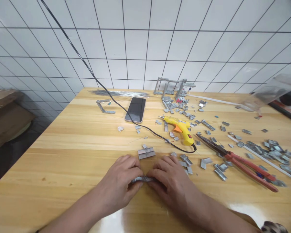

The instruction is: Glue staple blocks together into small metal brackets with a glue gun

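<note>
My left hand [122,181] and my right hand [171,179] meet low in the middle, both closed on a small grey metal piece [143,179]. The fingers pinch it from either side, so only a narrow strip of it shows between them. Just beyond my fingertips lies a larger flat grey metal piece [146,152] with a raised tab. Beside my right hand, several small bent metal pieces [185,161] rest on the wooden table [63,155].
A yellow glue gun [181,129] lies right of centre, its black cable [160,136] crossing a phone [135,110]. Red-handled long-nose pliers [237,161] rest at right among scattered metal pieces. Thin wires [121,94] and small metal frames [172,89] stand near the tiled wall.
</note>
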Motion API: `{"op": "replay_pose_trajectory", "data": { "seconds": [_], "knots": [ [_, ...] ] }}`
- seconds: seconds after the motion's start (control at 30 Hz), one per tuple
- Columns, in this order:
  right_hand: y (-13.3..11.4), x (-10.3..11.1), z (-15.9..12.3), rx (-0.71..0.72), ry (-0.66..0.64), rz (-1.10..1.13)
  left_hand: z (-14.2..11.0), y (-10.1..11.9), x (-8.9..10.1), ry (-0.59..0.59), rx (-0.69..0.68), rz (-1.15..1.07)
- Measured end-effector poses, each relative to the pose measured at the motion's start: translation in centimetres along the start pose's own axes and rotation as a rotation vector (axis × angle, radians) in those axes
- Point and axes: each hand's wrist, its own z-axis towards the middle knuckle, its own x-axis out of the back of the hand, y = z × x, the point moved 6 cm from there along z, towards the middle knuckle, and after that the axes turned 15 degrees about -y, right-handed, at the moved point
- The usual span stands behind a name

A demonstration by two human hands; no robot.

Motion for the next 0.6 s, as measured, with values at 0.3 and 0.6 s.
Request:
{"op": "replay_pose_trajectory", "data": {
  "seconds": [0.3,0.6],
  "knots": [
    [-0.21,-0.27,-0.06,0.011,0.021,0.003,0.09,0.11,-0.03,0.021,-0.027,-0.012],
    [-0.1,-0.42,0.06,0.018,0.012,0.008,0.15,0.06,-0.02,0.019,-0.034,-0.016]
  ]
}}
